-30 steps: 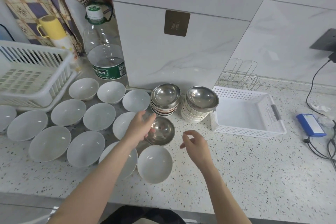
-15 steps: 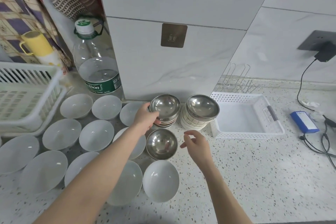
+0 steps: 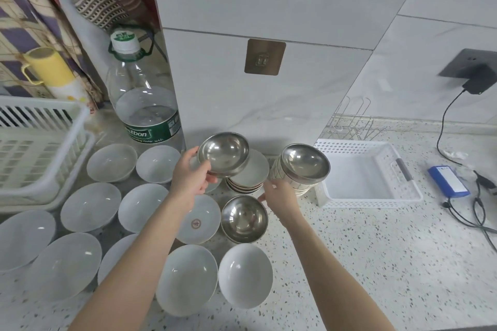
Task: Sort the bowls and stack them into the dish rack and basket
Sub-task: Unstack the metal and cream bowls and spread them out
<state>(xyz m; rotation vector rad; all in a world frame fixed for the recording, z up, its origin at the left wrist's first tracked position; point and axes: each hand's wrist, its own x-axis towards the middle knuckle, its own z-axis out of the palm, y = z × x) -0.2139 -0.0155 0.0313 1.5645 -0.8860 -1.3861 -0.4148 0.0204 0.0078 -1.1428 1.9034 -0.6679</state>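
My left hand (image 3: 191, 177) grips a steel bowl (image 3: 224, 154) by its rim, lifted and tilted above a short stack of brown-rimmed bowls (image 3: 248, 177). My right hand (image 3: 279, 195) hovers between that stack and a second steel bowl (image 3: 244, 219) on the counter, fingers loosely curled, holding nothing. A third steel bowl (image 3: 306, 165) tops a stack of striped bowls (image 3: 289, 183). Several white bowls (image 3: 91, 209) are spread over the counter's left side. A white basket (image 3: 372, 200) stands to the right, a wire dish rack (image 3: 352, 126) behind it.
A second white basket (image 3: 40, 148) sits at far left. A large water bottle (image 3: 145, 105) and a yellow mug (image 3: 51, 70) stand at the back left. A blue device (image 3: 447, 181) with cables lies at the right, beside a charger in a wall socket (image 3: 476, 75).
My left hand left the steel bowl on the counter, took the steel bowl off the brown-rimmed stack and raised it. My right hand moved up toward that stack.
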